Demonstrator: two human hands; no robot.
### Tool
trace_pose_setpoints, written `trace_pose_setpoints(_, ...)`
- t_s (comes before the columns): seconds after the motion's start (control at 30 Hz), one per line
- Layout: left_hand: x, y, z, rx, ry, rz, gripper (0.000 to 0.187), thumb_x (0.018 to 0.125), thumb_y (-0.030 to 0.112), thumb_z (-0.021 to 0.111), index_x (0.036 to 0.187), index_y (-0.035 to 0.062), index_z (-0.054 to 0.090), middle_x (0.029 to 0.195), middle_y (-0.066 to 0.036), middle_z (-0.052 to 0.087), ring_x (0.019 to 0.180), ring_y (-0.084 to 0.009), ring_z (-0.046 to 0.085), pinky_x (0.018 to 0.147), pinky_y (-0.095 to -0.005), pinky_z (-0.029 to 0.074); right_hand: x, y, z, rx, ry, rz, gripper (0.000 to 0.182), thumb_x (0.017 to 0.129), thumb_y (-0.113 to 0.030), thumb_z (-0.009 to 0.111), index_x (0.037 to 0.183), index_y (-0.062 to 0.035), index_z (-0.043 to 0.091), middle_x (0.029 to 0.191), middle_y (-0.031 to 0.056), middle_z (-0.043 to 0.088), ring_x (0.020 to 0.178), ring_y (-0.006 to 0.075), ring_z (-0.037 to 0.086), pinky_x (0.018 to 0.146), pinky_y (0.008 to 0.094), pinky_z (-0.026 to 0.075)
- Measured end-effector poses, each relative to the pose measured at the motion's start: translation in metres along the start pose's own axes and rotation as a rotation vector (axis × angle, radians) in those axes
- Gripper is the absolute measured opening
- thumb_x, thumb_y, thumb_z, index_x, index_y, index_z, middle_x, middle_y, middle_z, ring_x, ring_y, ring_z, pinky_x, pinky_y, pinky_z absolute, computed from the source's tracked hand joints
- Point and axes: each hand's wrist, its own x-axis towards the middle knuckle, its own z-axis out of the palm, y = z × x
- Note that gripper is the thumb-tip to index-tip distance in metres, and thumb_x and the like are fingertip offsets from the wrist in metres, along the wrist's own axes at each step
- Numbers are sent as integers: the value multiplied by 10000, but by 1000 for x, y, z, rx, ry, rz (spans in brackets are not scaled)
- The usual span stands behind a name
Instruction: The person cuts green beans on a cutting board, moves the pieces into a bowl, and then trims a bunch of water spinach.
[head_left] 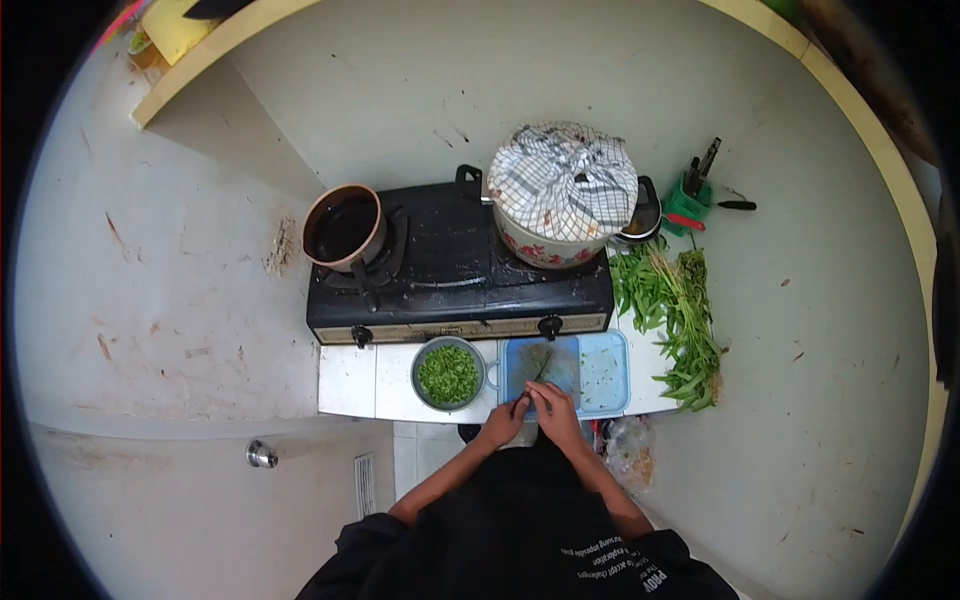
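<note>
- Two hands are counted: a left hand (pixel 503 424) and a right hand (pixel 556 411), both at one blue cutting board (pixel 600 372).
- One knife (pixel 540 368) is seen on the board.
- One bowl of chopped greens (pixel 448 374) is counted.
- One two-burner stove (pixel 455 268) is seen.
- Two pots are counted: a brown pot (pixel 343 226) and a cloth-covered pot (pixel 560 195).
- One bunch of leafy greens (pixel 675 310) is seen.
- One green utensil holder (pixel 686 207) is counted.

White lettering runs across the person's black shirt (pixel 610 565) at the near edge of the scene, too small and distorted to read.
</note>
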Motion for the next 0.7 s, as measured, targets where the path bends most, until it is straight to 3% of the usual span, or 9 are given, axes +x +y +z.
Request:
trace_pose_setpoints(0.13, -6, -5, -12, -14, 35, 5, 540, 1017, 480, 461, 1006, -21, 662, 895, -312, 657, 961, -475, 643, 823, -492, 510, 3, 18, -7, -87, 134, 20, 234, 952, -50, 563, 1152, 24, 659, 1097, 187, 673, 1020, 343, 663, 898, 368, 511)
trace_pose_setpoints(0.2, -5, -7, -17, 74, 101, 19, 512, 1018, 464, 453, 973, -10, 639, 848, -315, 655, 876, -499, 648, 776, -538, 514, 2, 31, -12, -164, 238, -22, 244, 950, -52, 565, 1166, 27, 648, 1143, 192, 660, 1068, 353, 645, 935, 374, 498)
trace_pose_setpoints(0.23, -5, -9, -17, 119, 153, 25, 501, 1019, 457, 451, 968, -7, 632, 834, -316, 654, 851, -505, 648, 765, -554, 513, 0, 40, -16, -155, 177, 61, 339, 955, -72, 562, 1278, 29, 584, 1293, 223, 589, 1215, 378, 565, 1051, 392, 431)
trace_pose_setpoints(0.3, -7, -5, -21, 237, 219, 16, 469, 1021, 435, 444, 969, 1, 614, 792, -319, 654, 774, -516, 652, 729, -594, 514, 0, 57, -12, -266, 183, 41, 411, 966, -88, 541, 1357, 37, 509, 1377, 244, 522, 1302, 386, 489, 1110, 408, 371)
trace_pose_setpoints(0.43, -5, -6, -14, 339, 206, 27, 478, 1014, 441, 461, 969, -9, 614, 779, -321, 656, 760, -508, 656, 710, -588, 529, 5, 90, -2, -325, 95, 79, 516, 990, -117, 493, 1463, 50, 371, 1496, 275, 393, 1415, 400, 355, 1181, 424, 279)
trace_pose_setpoints(0.6, -6, -4, -9, 396, 116, 179, 463, 1007, 440, 479, 998, -4, 612, 740, -310, 652, 715, -503, 654, 666, -593, 532, 12, 96, 5, -291, 103, 121, 501, 1012, -125, 442, 1472, 52, 350, 1490, 279, 400, 1397, 420, 372, 1167, 428, 305)
trace_pose_setpoints(0.7, 4, 6, -16, 383, 215, 110, 456, 1006, 442, 481, 1008, 7, 614, 729, -292, 656, 687, -483, 657, 631, -575, 536, 10, 96, 3, -257, 116, 133, 496, 1015, -121, 427, 1475, 42, 339, 1494, 275, 395, 1389, 440, 371, 1151, 444, 331)
